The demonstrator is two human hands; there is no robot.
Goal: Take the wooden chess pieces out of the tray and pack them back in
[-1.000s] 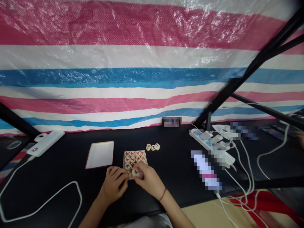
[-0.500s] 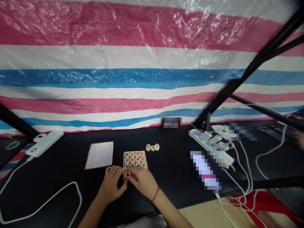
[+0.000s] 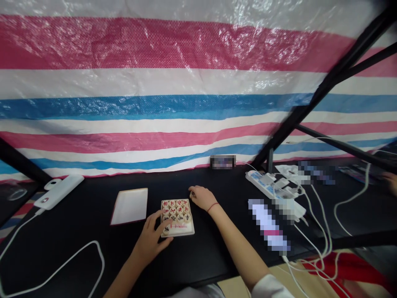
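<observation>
1. Striped plastic tarp [image 3: 155, 82] in pink, white and blue hangs behind the black table [image 3: 77, 244], with a dark metal pole [image 3: 328, 82] slanting across it. Together they look like a makeshift wall closing off your workspace.
2. From your head camera, round chess pieces [image 3: 176, 213] with red and black characters sit packed in rows on a small tray [image 3: 178, 234], near the table's middle, between your hands. Packed so closely, they seem unlikely to slide.
3. Your left hand [image 3: 150, 242] lies at the tray's lower left corner, fingers loosely spread and gripping nothing, apparently steadying it.
4. Your right hand [image 3: 203, 197] rests just past the tray's upper right corner, fingers curled over a small piece [image 3: 192, 193]. You cannot tell from this view whether they grasp it.
5. Left of the tray lie a flat white plate [image 3: 129, 206] and a white power bank [image 3: 58, 191] with its white cable [image 3: 46, 265]. To the right, a power strip [image 3: 269, 188] sits well clear of your hands, probably to keep its cords out of the way. Another person's hand [image 3: 389, 178] shows at the far right edge.
</observation>
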